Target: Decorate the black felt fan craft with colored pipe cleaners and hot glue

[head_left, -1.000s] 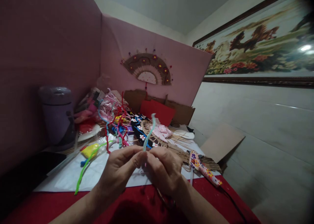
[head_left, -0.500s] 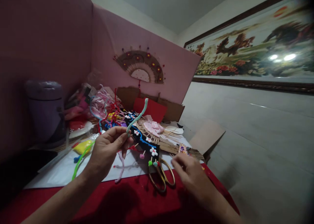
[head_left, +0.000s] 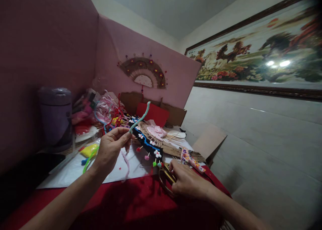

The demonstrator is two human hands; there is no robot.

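The left hand (head_left: 109,151) hides the lower end of the green pipe cleaner (head_left: 143,117). The right hand (head_left: 184,180) covers part of the scissors (head_left: 169,175), whose blades are out of sight. The near edge cuts off both the left forearm (head_left: 67,198) and right forearm (head_left: 231,204). The painting (head_left: 226,63) runs into darkness at the right; its writing (head_left: 192,52) is too small to read.

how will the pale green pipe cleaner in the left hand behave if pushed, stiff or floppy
The pipe cleaner probably holds its shape yet bends, since it stands curved above the left hand. Being thin, it is likely light.
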